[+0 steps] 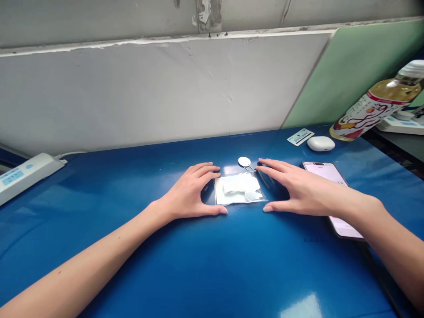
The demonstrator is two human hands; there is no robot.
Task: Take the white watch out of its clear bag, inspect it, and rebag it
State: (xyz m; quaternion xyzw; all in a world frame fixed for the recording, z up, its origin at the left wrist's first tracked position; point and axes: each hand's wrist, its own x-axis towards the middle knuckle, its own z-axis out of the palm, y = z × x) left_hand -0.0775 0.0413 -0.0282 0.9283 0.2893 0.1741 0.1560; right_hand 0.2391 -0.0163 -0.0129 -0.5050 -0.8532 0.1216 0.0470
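Observation:
A small clear plastic bag (239, 188) with white pieces inside lies flat on the glossy blue table (212, 265). My left hand (192, 192) rests on the table at the bag's left edge, fingers spread and curved, holding nothing. On the bag's right side my right hand (293, 190) lies the same way, fingers stretched out, thumb near the bag's lower right corner. Just behind the bag lies a SIM eject pin (245, 162) with a round white head.
A phone (333, 194) with a lit screen lies partly under my right forearm. Behind it are a white earbud case (320, 143), a small barcode card (300, 136) and a tilted drink bottle (377, 106). A white power strip (26, 173) sits far left. A grey wall panel stands behind.

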